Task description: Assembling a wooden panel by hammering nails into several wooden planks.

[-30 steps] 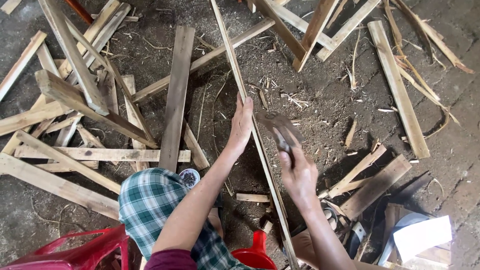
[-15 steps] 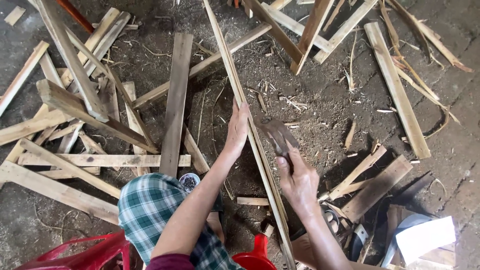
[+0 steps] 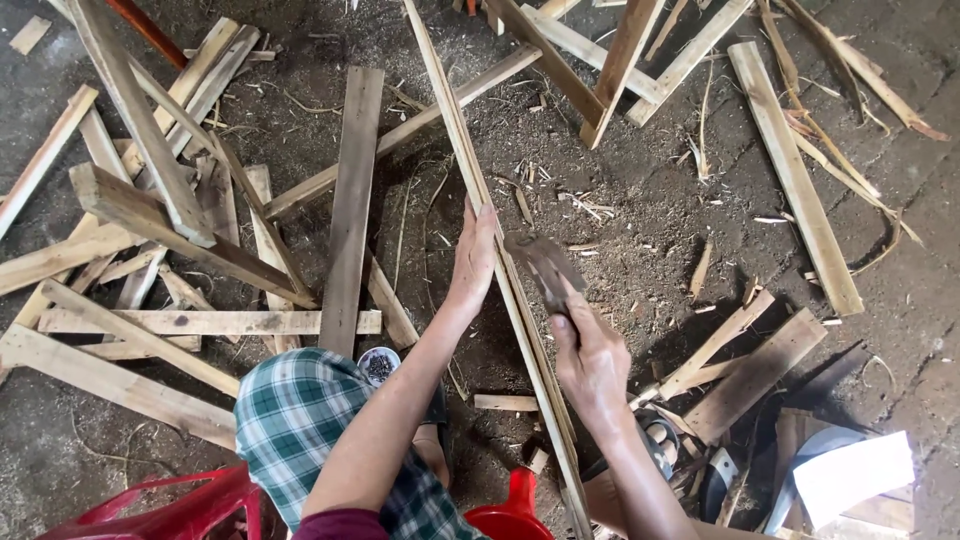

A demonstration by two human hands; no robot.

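The person's left hand (image 3: 472,262) lies flat against the side of a long thin wood strip (image 3: 480,215), with its fingers straight and together, holding the strip steady. The strip runs from the top of the view down between the person's knees. The right hand (image 3: 592,362) is closed tight around the handle of a dark blade tool (image 3: 545,268), and the blade sits just beside the strip, very near the left fingers.

That nearness looks like the big danger. If the blade slips or bounces off the strip, it could cut the left hand. The strip is thin and long, so it may bend, wobble or split, and that could throw the blade to the side. Sharp bits of wood could also poke bare skin.

The ground (image 3: 640,190) is dark packed dirt, covered in sawdust and little wood chips. Loose planks (image 3: 350,190) and sticks lie all over it, some crossed on top of each other, so a foot could trip or a plank could roll. A small round tin of nails (image 3: 379,366) sits near the checked cloth (image 3: 295,415) on the person's knee and could tip over. A red plastic chair (image 3: 180,515) is at the bottom left, and a white sheet (image 3: 850,475) lies at the bottom right.
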